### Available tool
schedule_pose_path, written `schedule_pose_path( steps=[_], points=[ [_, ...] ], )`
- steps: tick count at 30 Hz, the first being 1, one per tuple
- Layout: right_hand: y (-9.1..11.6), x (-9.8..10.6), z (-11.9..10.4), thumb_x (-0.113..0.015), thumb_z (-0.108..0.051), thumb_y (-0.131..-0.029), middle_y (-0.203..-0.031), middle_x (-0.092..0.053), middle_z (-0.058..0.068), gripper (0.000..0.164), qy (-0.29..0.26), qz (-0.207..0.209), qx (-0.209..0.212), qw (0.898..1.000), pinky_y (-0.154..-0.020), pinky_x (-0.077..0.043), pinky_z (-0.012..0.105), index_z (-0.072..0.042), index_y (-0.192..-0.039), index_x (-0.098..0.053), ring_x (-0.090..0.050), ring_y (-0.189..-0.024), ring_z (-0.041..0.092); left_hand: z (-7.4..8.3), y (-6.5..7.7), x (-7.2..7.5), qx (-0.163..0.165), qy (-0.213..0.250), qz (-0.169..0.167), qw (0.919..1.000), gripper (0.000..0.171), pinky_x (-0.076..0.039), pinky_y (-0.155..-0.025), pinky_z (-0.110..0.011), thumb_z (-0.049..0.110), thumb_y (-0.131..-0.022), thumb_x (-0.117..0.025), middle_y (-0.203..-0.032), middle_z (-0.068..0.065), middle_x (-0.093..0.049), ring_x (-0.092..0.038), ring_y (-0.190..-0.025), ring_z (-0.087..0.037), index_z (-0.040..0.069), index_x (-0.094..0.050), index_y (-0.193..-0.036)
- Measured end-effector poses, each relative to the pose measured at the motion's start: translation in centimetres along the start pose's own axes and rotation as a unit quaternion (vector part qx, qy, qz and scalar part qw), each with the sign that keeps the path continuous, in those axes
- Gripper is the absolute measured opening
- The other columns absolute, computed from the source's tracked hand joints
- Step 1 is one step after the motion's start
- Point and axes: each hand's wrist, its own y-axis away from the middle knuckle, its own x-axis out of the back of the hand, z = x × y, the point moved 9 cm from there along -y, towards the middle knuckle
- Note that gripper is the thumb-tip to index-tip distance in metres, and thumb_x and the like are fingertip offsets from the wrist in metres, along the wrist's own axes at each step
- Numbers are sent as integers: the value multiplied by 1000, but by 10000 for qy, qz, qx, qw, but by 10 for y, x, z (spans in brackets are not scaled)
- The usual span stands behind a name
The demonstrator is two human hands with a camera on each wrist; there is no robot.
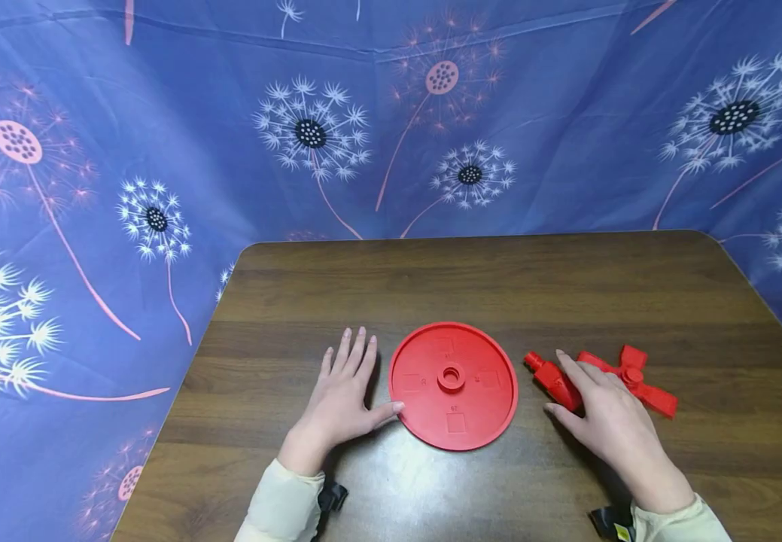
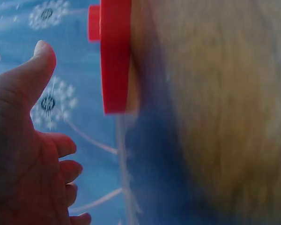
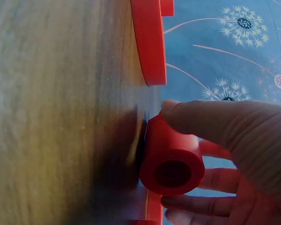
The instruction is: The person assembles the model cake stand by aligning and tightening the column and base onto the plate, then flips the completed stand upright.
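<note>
A round red plastic disc [image 1: 424,414] with a raised rim and a central socket [image 1: 451,378] lies flat on the table. My left hand [image 1: 339,403] is spread palm-down left of it, thumb tip at the rim. On the right, a red tube [image 1: 556,385] with a narrower stepped end lies on its side. My right hand [image 1: 610,418] reaches over it with loosely bent fingers, and the thumb [image 3: 196,117] overlaps the tube's side in the right wrist view. Just beyond these fingers is a red cross-shaped piece [image 1: 655,397] with flat arms, partly hidden by the hand.
The brown wooden table [image 1: 296,286] has rounded far corners. A blue cloth with dandelion prints [image 1: 377,113] hangs behind it and along its sides. Black straps [image 1: 333,497] sit at both wrists beside pale sleeves.
</note>
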Motion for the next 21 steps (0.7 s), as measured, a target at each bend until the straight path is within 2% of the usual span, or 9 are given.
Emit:
schedule_pose_path(
  steps=[6, 10, 15, 19, 21],
  points=[
    [2, -3, 0, -86, -25, -70, -120, -58, 29, 79, 56, -113, -13, 9999, -82, -45, 64, -6, -139, -51, -55, -105, 52, 21, -3, -13, -362, -77, -538, 9979, 109, -13, -115, -56, 78, -79, -53, -162, -12, -14, -3, -149, -30, 7, -21, -156],
    [3, -6, 1, -86, -21, -70, -112, -61, 27, 77, 182, -192, -45, 9996, -76, -48, 60, -6, -138, -52, -59, -98, 47, 31, -3, -18, -478, -159, -798, 9955, 111, -14, -115, -57, 78, -78, -53, -162, -13, -12, -2, -149, -30, 6, -20, -155],
    [2, -4, 0, -84, -13, -71, -101, -64, 25, 72, 263, -28, 107, 9996, -72, -50, 57, -2, -135, -53, -61, -89, 45, 38, -4, -22, -546, -132, -936, 9940, 113, -16, -115, -56, 77, -78, -56, -162, -14, -13, -5, -149, -30, 3, -19, -155],
    [1, 1, -1, -82, -9, -70, -104, -65, 28, 71, 135, 196, 186, 9995, -77, -48, 58, 4, -133, -52, -61, -92, 47, 40, -5, -24, -551, -42, -963, 9938, 113, -18, -115, -55, 74, -78, -60, -161, -16, -13, -6, -149, -30, 0, -19, -154],
    [1, 4, -1, -82, -10, -70, -100, -66, 26, 72, 49, 269, 163, 9995, -73, -49, 57, 3, -134, -51, -61, -87, 45, 40, -6, -26, -554, -80, -989, 9935, 112, -19, -115, -55, 73, -79, -60, -161, -17, -13, -6, -149, -30, 0, -20, -154]
  ],
)
